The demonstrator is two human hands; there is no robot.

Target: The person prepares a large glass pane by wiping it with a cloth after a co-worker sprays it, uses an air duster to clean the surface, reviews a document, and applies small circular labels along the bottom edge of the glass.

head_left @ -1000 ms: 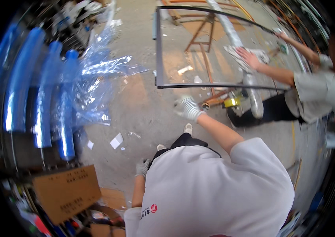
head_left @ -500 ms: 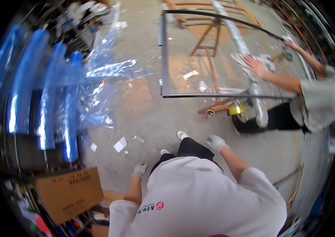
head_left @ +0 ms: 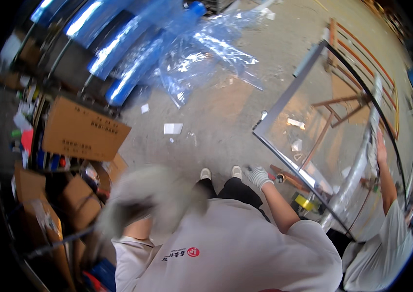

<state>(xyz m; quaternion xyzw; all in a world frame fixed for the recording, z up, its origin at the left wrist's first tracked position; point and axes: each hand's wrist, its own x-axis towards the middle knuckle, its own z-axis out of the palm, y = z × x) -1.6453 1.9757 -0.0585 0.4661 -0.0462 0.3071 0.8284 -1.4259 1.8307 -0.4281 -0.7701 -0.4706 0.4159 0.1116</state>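
Note:
My left hand (head_left: 150,197), in a pale work glove, is raised close in front of my chest, large and smeared by motion; its fingers cannot be made out. Low by my right thigh hangs my right hand (head_left: 257,176), gloved, with fingers loosely apart and nothing seen in them. Just beyond it lies the near corner of a large dark-framed glass panel (head_left: 279,103), apart from my hand. A co-worker's bare hand (head_left: 381,148) rests on the glass over a pale cloth, at the far right.
Under the panel are a reddish-brown trestle (head_left: 333,46) and a long plastic-wrapped bar (head_left: 357,170). Rolls of blue film (head_left: 138,36) stand at the upper left, loose sheets trailing on the floor. A cardboard box (head_left: 84,131) and clutter lie left. Paper scraps (head_left: 173,128) lie on the floor.
My left hand has come up from beside my leg toward my chest. The view has turned left, so the panel and co-worker sit farther right and the cardboard box shows higher.

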